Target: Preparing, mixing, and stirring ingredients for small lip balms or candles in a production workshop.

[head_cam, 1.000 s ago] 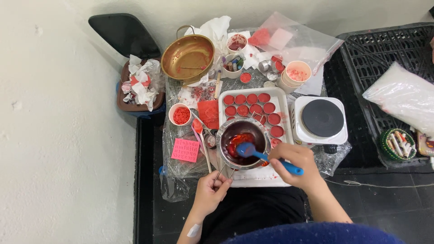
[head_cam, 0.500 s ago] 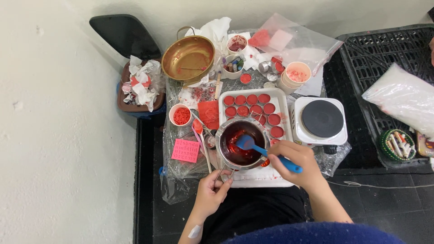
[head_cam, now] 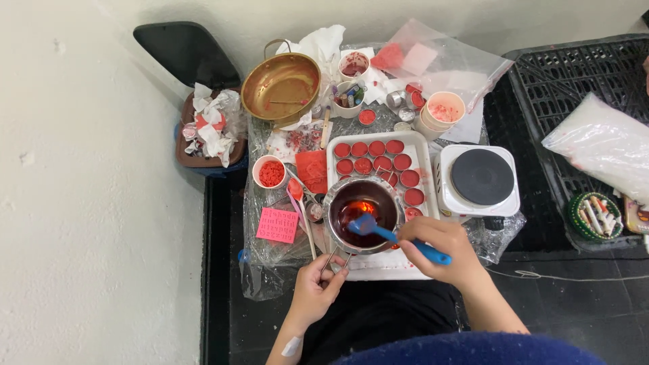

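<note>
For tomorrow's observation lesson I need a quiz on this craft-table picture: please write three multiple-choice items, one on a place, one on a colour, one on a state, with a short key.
1. Where does the white single-burner hot plate stand?
A. Right of the white tray of round red-filled tins
B. Left of the brass-coloured bowl
C. Inside the black crate

2. What colour is the spatula held in the right hand?
A. Green
B. Blue
C. Yellow

3. What is the state of the small steel pot?
A. Empty and upside down
B. Covered with a lid
C. Upright, holding dark red liquid, its wire handle in the fingers of the left hand

Key: 1 A, the hot plate sits beside the tray's right edge. 2 B, its handle and blade are blue. 3 C, the liquid shows in the open pot, and the left hand grips the handle.
</note>
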